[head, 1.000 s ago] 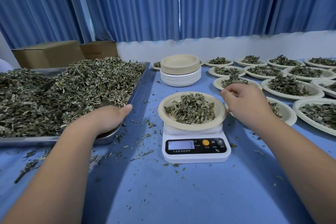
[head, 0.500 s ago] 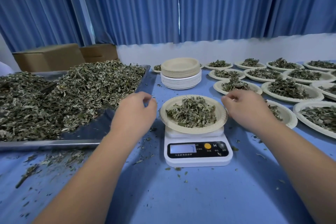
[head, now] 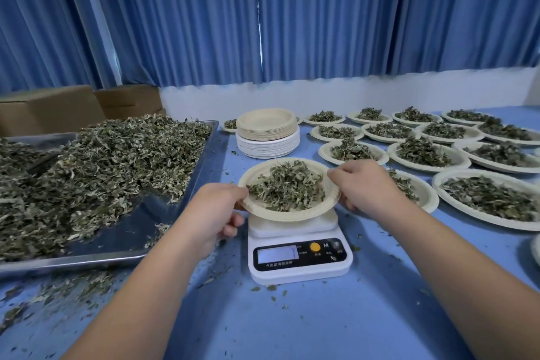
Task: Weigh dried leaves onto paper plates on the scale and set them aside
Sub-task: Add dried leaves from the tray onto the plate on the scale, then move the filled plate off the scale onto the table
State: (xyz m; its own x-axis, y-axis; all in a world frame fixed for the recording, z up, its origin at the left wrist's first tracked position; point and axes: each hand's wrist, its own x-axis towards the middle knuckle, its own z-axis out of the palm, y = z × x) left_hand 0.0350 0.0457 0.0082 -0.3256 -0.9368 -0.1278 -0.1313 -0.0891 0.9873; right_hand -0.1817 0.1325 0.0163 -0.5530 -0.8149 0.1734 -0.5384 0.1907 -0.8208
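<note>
A paper plate point(head: 264, 209) heaped with dried leaves point(head: 287, 187) is just above the white digital scale point(head: 299, 254), tilted a little toward me. My left hand point(head: 216, 207) grips its left rim, thumb on top and fingers underneath. My right hand point(head: 365, 187) grips the right rim the same way. A big metal tray point(head: 117, 245) on the left holds the loose pile of dried leaves point(head: 96, 166).
A stack of empty paper plates point(head: 267, 136) stands behind the scale. Several filled plates point(head: 485, 196) cover the blue table's right side. Cardboard boxes point(head: 52, 108) sit behind the tray. Leaf crumbs litter the table point(head: 292, 324) near the tray's front edge.
My left hand came from the tray's edge across to the plate. Both hands closed on the rim, and the plate now sits higher and tilted over the scale.
</note>
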